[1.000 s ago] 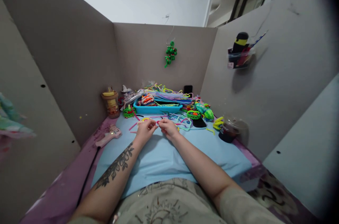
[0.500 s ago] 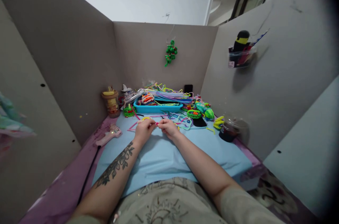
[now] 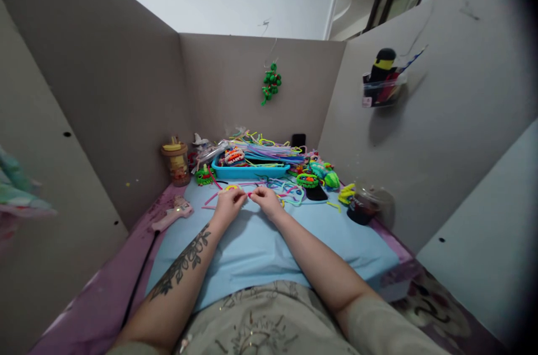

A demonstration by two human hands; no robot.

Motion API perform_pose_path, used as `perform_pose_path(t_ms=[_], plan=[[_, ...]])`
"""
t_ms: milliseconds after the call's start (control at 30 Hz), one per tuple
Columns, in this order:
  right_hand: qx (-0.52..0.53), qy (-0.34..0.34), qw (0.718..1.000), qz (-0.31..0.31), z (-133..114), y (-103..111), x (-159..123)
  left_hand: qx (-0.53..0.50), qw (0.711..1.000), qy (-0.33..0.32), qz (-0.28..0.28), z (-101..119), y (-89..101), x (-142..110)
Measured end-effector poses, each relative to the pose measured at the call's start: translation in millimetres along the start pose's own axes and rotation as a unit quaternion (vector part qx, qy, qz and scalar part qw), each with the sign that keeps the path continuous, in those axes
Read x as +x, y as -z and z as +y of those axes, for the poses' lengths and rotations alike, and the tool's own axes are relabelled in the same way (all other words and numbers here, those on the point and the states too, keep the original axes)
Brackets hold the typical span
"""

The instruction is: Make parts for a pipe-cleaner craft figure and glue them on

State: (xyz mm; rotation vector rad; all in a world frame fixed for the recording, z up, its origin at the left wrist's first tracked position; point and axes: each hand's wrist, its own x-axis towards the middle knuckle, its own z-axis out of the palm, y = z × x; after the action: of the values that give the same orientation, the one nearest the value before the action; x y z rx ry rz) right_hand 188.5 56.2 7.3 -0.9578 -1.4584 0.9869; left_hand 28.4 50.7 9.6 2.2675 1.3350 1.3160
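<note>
My left hand (image 3: 230, 204) and my right hand (image 3: 265, 201) meet fingertip to fingertip above the blue cloth (image 3: 260, 248). Between them shows a small bit of a pink pipe cleaner (image 3: 249, 195), pinched from both sides. Most of it is hidden by the fingers. Loose pipe cleaners (image 3: 294, 194) in purple, teal and pink lie just beyond my hands. Behind these stands a blue tray (image 3: 252, 172) heaped with bundled pipe cleaners (image 3: 269, 149) in many colours.
Green twisted figures (image 3: 205, 176) flank the tray on the left, and more (image 3: 308, 180) on the right. A pink glue gun (image 3: 173, 216) lies at left near a lidded cup (image 3: 176, 163). A dark-based plastic cup (image 3: 362, 208) stands at right. Grey panels (image 3: 260, 58) enclose three sides.
My fingertips shift very slightly around the pink piece, the right fingers curling a little more. Everything else stays in place.
</note>
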Motion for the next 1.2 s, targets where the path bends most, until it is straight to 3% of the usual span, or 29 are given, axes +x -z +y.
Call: perform_pose_path(t_ms=[167, 300, 500, 633, 933, 1200], plan=[[-0.028, 0.006, 1.0, 0.012, 5, 1, 2, -0.029, 0.999, 0.014, 0.012, 6, -0.3, 0], [0.007, 0.007, 1.0, 0.028, 6, -2, 2, -0.118, 0.99, 0.081, -0.005, 10, -4.1, 0], [0.033, 0.006, 0.998, 0.044, 7, -6, 1, -0.288, 0.935, 0.205, -0.034, 13, -9.0, 2], [0.041, -0.008, 0.998, 0.049, 5, -8, 0, -0.359, 0.899, 0.249, -0.035, 15, -9.3, 1], [0.142, -0.08, 0.984, 0.073, 6, -13, 3, -0.396, 0.879, 0.267, -0.019, 19, -13.4, 3], [0.188, -0.106, 0.973, 0.087, 3, -17, 2, -0.346, 0.918, 0.194, 0.003, 19, -15.3, 3]])
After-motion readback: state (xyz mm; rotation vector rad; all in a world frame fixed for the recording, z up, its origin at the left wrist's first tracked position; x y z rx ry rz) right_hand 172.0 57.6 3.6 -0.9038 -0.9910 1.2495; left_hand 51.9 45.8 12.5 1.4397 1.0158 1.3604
